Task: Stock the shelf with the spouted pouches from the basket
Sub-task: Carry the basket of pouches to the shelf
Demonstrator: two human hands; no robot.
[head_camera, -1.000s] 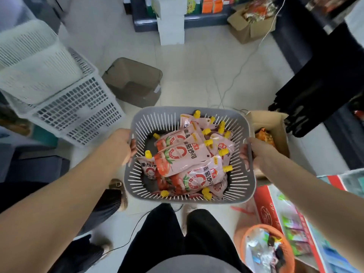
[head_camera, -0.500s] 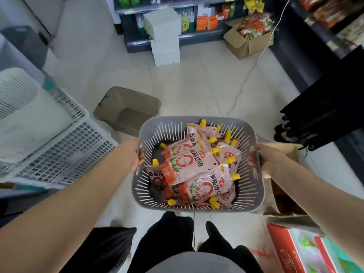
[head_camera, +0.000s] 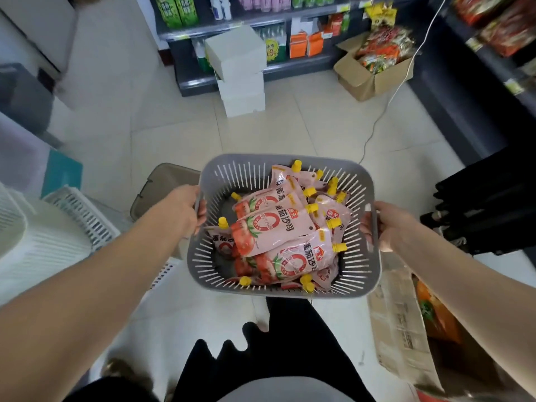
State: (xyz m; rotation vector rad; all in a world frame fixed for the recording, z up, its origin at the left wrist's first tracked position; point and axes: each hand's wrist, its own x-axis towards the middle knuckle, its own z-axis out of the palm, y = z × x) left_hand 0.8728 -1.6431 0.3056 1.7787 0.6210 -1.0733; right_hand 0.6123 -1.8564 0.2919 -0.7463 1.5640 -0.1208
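A grey slotted basket (head_camera: 246,169) hangs in front of me above the tiled floor. It holds several pink spouted pouches (head_camera: 275,230) with yellow caps and red tomato print, piled loosely. My left hand (head_camera: 181,211) grips the basket's left rim. My right hand (head_camera: 390,224) grips the right rim. A dark shelf (head_camera: 232,24) with green cartons, bottles and orange packs stands at the far end of the aisle.
Stacked white boxes (head_camera: 237,68) and an open cardboard box of snacks (head_camera: 374,68) sit before the far shelf. A brown bin (head_camera: 162,187) and white crates (head_camera: 58,236) are at left. Black umbrellas (head_camera: 487,204) and a cardboard box (head_camera: 406,320) are at right. A white cable (head_camera: 385,108) crosses the floor.
The basket stays held in both hands while my view has lifted and moved forward; the far shelf and its goods have come into view, and the white crates slid off to the left.
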